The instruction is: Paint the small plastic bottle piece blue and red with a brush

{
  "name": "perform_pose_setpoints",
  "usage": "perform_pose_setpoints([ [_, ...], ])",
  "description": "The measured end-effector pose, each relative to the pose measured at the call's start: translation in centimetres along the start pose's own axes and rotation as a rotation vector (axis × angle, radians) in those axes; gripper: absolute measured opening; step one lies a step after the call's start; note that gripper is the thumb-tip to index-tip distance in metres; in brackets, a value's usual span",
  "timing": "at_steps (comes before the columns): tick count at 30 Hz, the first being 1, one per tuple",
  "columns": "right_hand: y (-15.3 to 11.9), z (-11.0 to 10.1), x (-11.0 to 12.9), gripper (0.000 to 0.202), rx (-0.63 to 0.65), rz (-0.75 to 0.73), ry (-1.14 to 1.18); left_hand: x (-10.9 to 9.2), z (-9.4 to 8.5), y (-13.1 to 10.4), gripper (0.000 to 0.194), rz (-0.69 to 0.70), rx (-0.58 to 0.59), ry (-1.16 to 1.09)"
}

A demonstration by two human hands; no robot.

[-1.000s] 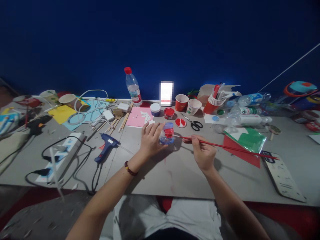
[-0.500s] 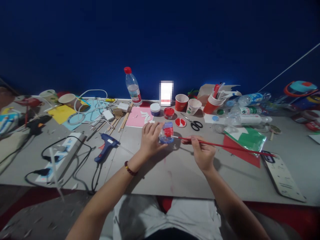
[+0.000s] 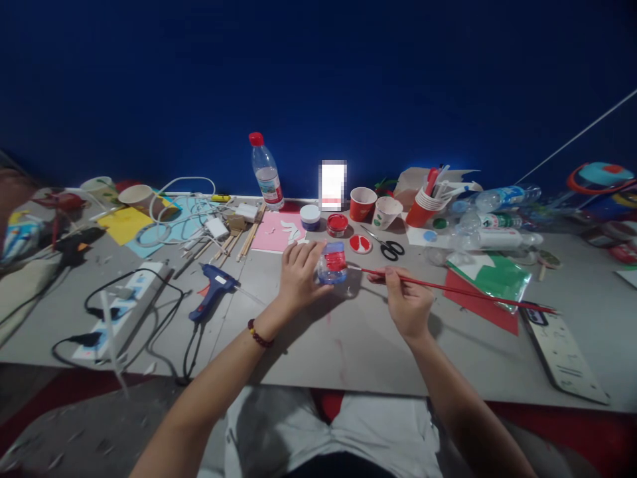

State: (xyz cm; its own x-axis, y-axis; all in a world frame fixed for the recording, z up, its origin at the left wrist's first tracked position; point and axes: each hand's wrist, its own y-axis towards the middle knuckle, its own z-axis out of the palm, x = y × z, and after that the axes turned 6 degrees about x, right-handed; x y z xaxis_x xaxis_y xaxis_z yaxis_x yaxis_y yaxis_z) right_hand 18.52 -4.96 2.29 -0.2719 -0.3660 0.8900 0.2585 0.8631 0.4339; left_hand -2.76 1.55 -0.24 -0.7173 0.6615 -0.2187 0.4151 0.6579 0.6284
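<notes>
My left hand (image 3: 301, 273) is closed around a small clear bluish plastic piece (image 3: 334, 275), perhaps a cut part of a bottle, with red paint on its side. In my right hand (image 3: 408, 302) is a long red paintbrush (image 3: 460, 290), pinched between thumb and fingers. Its bristle tip is at the painted side of the plastic piece; I cannot tell whether it touches. Beyond my hands stand an open jar of red paint (image 3: 337, 224) and its red-smeared lid (image 3: 361, 244). Black-handled scissors (image 3: 392, 249) lie right of the lid.
A blue glue gun (image 3: 215, 291) and a white power strip (image 3: 124, 309) with cables lie left. Paper cups (image 3: 363, 204) and an upright bottle (image 3: 267, 176) line the back. Several plastic bottles (image 3: 502, 239), green paper (image 3: 492, 275) and a phone-like slab (image 3: 565, 355) lie right.
The paintbrush and my right hand have shifted slightly right, drawing the tip toward the piece's right edge. The red patch looks a little fuller. My left hand keeps its hold.
</notes>
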Motion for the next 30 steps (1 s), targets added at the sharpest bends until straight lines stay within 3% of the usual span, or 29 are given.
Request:
perform_pose_setpoints([
  [6,-0.1,-0.3,-0.4,0.026,-0.039,0.006,0.028,0.1,-0.1,0.0,0.084,-0.047,0.033,0.023],
  [14,-1.1,0.8,-0.6,0.022,0.125,-0.003,0.094,0.0,0.6,-0.4,0.087,-0.052,0.059,0.024],
  [22,0.2,0.2,0.6,0.031,-0.004,0.001,0.044,0.3,0.3,-0.2,0.084,-0.049,0.017,-0.044],
  [30,0.9,-0.4,-0.2,0.036,-0.050,0.091,0.162,0.3,0.1,0.1,0.085,0.026,-0.073,-0.153],
])
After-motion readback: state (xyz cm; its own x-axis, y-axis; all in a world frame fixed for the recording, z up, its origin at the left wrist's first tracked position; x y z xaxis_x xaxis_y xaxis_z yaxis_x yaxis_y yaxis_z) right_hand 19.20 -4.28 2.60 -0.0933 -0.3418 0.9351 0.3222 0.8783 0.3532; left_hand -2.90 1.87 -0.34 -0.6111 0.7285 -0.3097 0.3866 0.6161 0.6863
